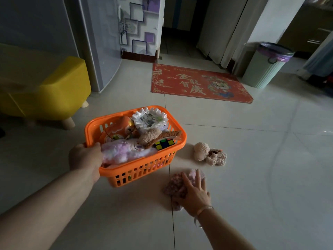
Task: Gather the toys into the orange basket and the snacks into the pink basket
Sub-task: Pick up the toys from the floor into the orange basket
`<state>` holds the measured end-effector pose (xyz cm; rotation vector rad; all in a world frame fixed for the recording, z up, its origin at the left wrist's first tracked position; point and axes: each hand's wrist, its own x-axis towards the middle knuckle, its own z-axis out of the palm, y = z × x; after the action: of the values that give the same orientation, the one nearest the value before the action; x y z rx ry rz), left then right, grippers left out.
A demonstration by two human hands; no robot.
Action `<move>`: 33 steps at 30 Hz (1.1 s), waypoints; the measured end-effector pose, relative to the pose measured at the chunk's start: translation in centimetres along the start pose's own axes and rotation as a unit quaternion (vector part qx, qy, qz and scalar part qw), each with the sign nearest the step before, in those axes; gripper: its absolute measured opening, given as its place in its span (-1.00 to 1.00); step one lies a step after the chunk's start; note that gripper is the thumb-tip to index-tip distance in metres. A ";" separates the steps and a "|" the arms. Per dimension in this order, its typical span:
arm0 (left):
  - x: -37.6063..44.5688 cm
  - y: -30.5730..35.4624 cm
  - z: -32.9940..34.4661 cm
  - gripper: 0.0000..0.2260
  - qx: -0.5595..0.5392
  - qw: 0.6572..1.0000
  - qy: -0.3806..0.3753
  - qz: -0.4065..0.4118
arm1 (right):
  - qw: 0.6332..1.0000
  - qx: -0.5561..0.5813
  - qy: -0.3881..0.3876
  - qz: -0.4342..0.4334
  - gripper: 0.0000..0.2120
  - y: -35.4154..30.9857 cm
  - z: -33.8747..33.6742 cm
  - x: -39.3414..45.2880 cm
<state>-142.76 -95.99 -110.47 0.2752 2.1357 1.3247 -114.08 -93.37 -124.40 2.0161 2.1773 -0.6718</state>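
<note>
The left hand (84,156) grips the rim of the full orange basket (144,170), which looks tilted; a toy could spill. On the floor (252,159), the right hand (195,193) presses fingers onto a pink knit toy (175,184); a beige one (210,154) waits beyond.

Left hand (84,156) gripping orange basket (142,171) (toy-filled), right hand (195,193) on pink knitted toy (175,184)

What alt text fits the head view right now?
Left hand grips the rim of the toy-filled orange basket while the right hand rests on a pink knitted toy on the floor; a beige knitted toy lies nearby.
</note>
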 end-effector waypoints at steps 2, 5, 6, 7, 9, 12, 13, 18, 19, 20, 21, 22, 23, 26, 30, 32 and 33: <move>0.4 -0.1 0.1 -0.71 0.006 1.000 -0.002 -0.003 | 1.000 0.007 0.004 -0.015 -0.25 0.0 0.5 0.6; 1.2 -0.5 0.2 -0.73 0.009 1.000 -0.002 -0.004 | 0.996 0.041 0.070 -0.033 -0.34 0.0 0.6 1.1; 1.5 -0.8 0.4 -0.73 0.010 1.000 -0.001 -0.004 | 0.993 0.065 0.095 -0.033 -0.36 0.0 0.5 1.1; 1.7 -0.8 0.4 -0.73 0.011 1.000 0.001 -0.005 | 0.987 0.098 0.124 -0.032 -0.38 0.2 0.3 1.0; 2.0 -0.9 0.6 -0.73 0.019 1.000 -0.001 -0.009 | 0.969 0.167 0.182 -0.021 -0.39 0.7 -0.8 0.3; 2.1 -0.7 0.7 -0.71 0.030 0.999 -0.005 -0.009 | 0.935 0.211 0.283 -0.021 -0.39 1.3 -4.3 -1.7; 2.1 -0.6 0.9 -0.71 0.033 0.999 -0.007 -0.003 | 0.926 0.218 0.308 -0.027 -0.37 1.4 -5.8 -2.2; 1.6 -0.3 1.9 -0.71 0.045 0.998 -0.030 0.036 | 0.878 0.257 0.390 -0.105 -0.48 -1.7 -13.6 -4.4; 1.5 -0.4 2.2 -0.70 0.050 0.997 -0.042 0.045 | 0.870 0.253 0.401 -0.135 -0.44 -2.9 -14.9 -4.7; 1.4 -0.5 2.6 -0.68 0.055 0.995 -0.053 0.059 | 0.864 0.250 0.408 -0.160 -0.42 -4.5 -16.1 -5.2; 1.1 -0.5 2.9 -0.66 0.057 0.994 -0.061 0.070 | 0.858 0.250 0.409 -0.186 -0.43 -6.3 -17.2 -5.5; 0.6 -0.5 3.2 -0.67 0.059 0.993 -0.068 0.076 | 0.855 0.252 0.405 -0.205 -0.44 -8.0 -17.8 -5.7; 0.0 -0.5 3.5 -0.69 0.061 0.993 -0.070 0.079 | 0.854 0.257 0.394 -0.221 -0.46 -9.5 -18.1 -5.6; -1.3 -0.6 4.4 -0.72 0.041 0.992 -0.075 0.092 | 0.863 0.226 0.385 -0.238 -0.47 -13.3 -17.9 -4.9; -2.3 -0.7 4.8 -0.73 0.040 0.989 -0.095 0.103 | 0.941 0.038 0.286 -0.179 -0.46 -15.9 -16.0 -3.2; -2.5 -0.9 4.9 -0.71 0.042 0.987 -0.109 0.108 | 0.973 -0.088 0.136 -0.163 -0.42 -16.3 -13.7 -1.8; -2.7 -1.0 4.8 -0.72 0.046 0.987 -0.112 0.108 | 0.974 -0.126 0.079 -0.170 -0.36 -16.4 -12.7 -1.3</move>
<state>-137.67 -94.17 -111.84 0.6786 2.0215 1.2471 -126.99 -90.15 -108.49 1.6395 2.5785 -0.2472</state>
